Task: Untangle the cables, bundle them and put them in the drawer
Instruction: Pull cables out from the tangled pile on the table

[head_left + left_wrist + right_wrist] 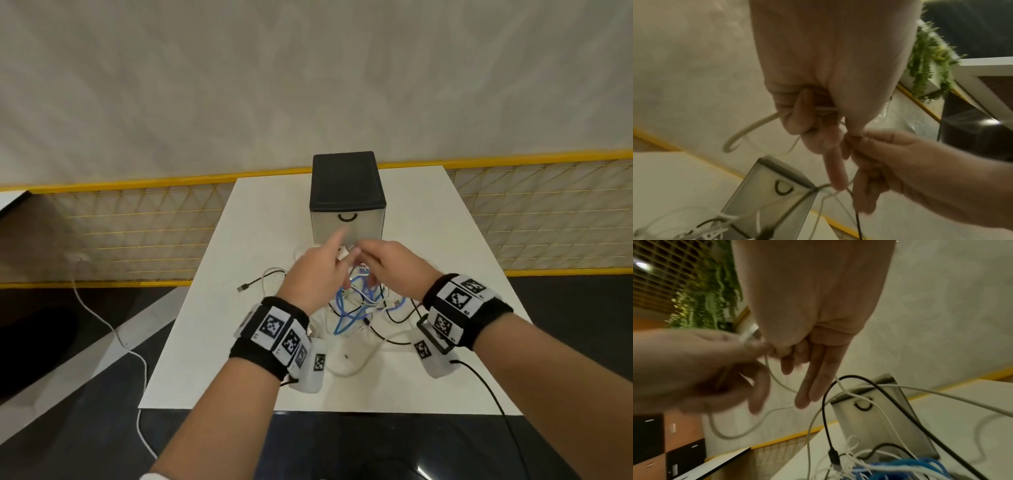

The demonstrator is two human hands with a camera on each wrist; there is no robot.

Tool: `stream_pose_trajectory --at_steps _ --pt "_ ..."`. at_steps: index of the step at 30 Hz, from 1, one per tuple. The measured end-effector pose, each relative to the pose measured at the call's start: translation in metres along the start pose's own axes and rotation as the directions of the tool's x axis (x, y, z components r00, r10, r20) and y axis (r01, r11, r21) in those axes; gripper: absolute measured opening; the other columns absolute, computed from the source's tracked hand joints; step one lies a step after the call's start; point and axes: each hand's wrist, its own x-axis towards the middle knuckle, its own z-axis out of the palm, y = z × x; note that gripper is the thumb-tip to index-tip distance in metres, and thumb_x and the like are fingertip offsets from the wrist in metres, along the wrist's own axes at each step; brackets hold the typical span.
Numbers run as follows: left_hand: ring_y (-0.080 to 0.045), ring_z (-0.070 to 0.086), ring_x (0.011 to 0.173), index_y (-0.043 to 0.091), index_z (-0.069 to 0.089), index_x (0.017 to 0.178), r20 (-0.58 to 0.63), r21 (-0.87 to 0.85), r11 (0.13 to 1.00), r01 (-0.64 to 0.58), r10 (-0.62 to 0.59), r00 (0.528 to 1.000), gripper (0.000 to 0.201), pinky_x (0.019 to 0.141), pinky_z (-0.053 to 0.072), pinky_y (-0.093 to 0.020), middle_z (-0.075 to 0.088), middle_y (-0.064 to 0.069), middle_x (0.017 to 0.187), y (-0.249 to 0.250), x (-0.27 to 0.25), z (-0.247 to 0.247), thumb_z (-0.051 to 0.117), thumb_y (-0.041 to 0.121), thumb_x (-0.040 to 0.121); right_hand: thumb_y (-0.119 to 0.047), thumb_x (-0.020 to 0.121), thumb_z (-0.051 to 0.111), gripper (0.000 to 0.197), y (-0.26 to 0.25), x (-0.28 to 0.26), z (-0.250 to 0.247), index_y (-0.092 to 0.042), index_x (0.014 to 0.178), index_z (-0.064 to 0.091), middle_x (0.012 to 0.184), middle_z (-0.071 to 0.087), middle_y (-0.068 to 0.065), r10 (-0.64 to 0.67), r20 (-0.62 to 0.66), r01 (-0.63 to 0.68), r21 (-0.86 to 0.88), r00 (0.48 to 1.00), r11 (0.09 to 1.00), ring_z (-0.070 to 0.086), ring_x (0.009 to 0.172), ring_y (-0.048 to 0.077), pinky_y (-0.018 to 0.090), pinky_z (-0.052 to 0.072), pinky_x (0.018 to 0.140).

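Both forearms reach forward, bare, each wrist wrapped in a black strap carrying white marker blocks. Left hand point(317, 274) raised, index finger pointing ahead, thumb and remaining fingers curled and pinching a thin white cable point(748, 129). Right hand point(394, 263) close beside it, thumb and forefinger pinched together at the left hand's fingertips, other fingers extended downward.

The left hand point(317, 274) hides part of the cable tangle point(363, 305); its grip looks blurred.

white table point(428, 219), yellow mesh fence point(137, 219), hanging plant point(929, 61)
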Motion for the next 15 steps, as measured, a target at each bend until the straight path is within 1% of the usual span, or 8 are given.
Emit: stream_pose_trajectory --at_steps 1,3,6,8,10,11,13,15 --pt "-0.01 0.066 0.071 0.02 0.052 0.13 0.024 -0.03 0.999 0.032 -0.031 0.999 0.035 0.074 0.052 -0.034 0.074 -0.002 0.076 0.0 0.0 0.003 0.041 0.042 0.104 -0.02 0.101 0.035 0.022 -0.006 0.001 -0.001 -0.02 0.092 0.055 0.086 0.06 -0.008 -0.028 -0.015 0.028 -0.014 0.999 1.0 0.067 0.064 0.016 0.031 0.054 0.064" --pt "0.001 0.055 0.054 0.017 0.057 0.108 -0.026 -0.085 0.996 0.022 -0.024 0.999 0.029 0.061 0.045 -0.028 0.073 -0.002 0.074 -0.001 0.0 0.002 0.042 0.041 0.104 -0.021 0.102 0.035 0.022 -0.007 0.003 -0.003 -0.015 0.095 0.056 0.088 0.06 -0.003 -0.043 -0.052 0.042 -0.017 0.998 0.999 0.067 0.07 0.016 0.032 0.054 0.068" --pt "0.002 0.046 0.04 0.023 0.053 0.101 -0.261 -0.212 0.974 -0.079 0.021 0.965 0.015 0.045 0.032 -0.013 0.068 -0.002 0.071 0.0 -0.002 -0.018 0.043 0.033 0.105 -0.019 0.102 0.036 0.023 0.012 0.002 0.002 -0.007 0.095 0.054 0.09 0.059 0.009 0.044 -0.044 -0.042 0.035 0.998 0.998 0.065 0.083 0.023 0.04 0.054 0.078" --pt "0.003 0.046 0.041 0.023 0.052 0.098 -0.386 -0.235 0.966 -0.106 0.007 0.922 0.017 0.048 0.034 -0.014 0.068 -0.001 0.07 -0.002 -0.001 -0.034 0.042 0.034 0.105 -0.015 0.102 0.035 0.025 0.024 0.0 0.006 -0.004 0.087 0.051 0.09 0.059 0.017 0.087 -0.046 -0.086 0.019 0.995 0.996 0.06 0.085 0.032 0.046 0.05 0.082" --pt "0.0 0.048 0.043 0.02 0.056 0.107 -0.392 -0.193 0.98 -0.043 -0.037 0.919 0.018 0.054 0.041 -0.024 0.071 0.001 0.07 -0.008 -0.002 -0.041 0.042 0.032 0.106 -0.014 0.102 0.035 0.025 0.027 0.001 0.005 -0.005 0.085 0.051 0.087 0.06 0.017 0.097 -0.078 -0.098 -0.006 0.992 0.995 0.058 0.082 0.033 0.046 0.049 0.082" --pt "-0.002 0.048 0.045 0.023 0.055 0.118 -0.378 -0.179 0.984 -0.01 -0.059 0.924 0.02 0.057 0.045 -0.029 0.072 0.002 0.071 -0.011 -0.002 -0.04 0.041 0.03 0.106 -0.014 0.102 0.035 0.025 0.027 0.003 0.003 -0.005 0.087 0.054 0.087 0.06 0.014 0.092 -0.096 -0.093 -0.008 0.991 0.996 0.058 0.082 0.031 0.04 0.05 0.082" --pt "-0.003 0.055 0.055 0.038 0.038 0.143 -0.364 -0.155 0.988 -0.02 -0.038 0.93 0.038 0.067 0.051 -0.032 0.073 0.003 0.079 -0.015 -0.006 -0.035 0.041 0.034 0.105 -0.014 0.102 0.037 0.024 0.02 0.007 -0.001 -0.005 0.096 0.059 0.087 0.061 0.007 0.06 -0.111 -0.062 -0.019 0.992 0.998 0.061 0.083 0.024 0.02 0.049 0.077" --pt "-0.006 0.063 0.074 0.049 0.022 0.149 -0.29 -0.112 0.992 -0.055 0.02 0.957 0.052 0.076 0.05 -0.031 0.073 0.001 0.079 -0.013 -0.008 -0.023 0.044 0.046 0.102 -0.015 0.102 0.037 0.024 0.01 0.011 -0.004 -0.009 0.106 0.06 0.089 0.061 0.005 -0.005 -0.113 -0.003 -0.069 0.994 0.998 0.061 0.082 0.021 0.021 0.048 0.076"
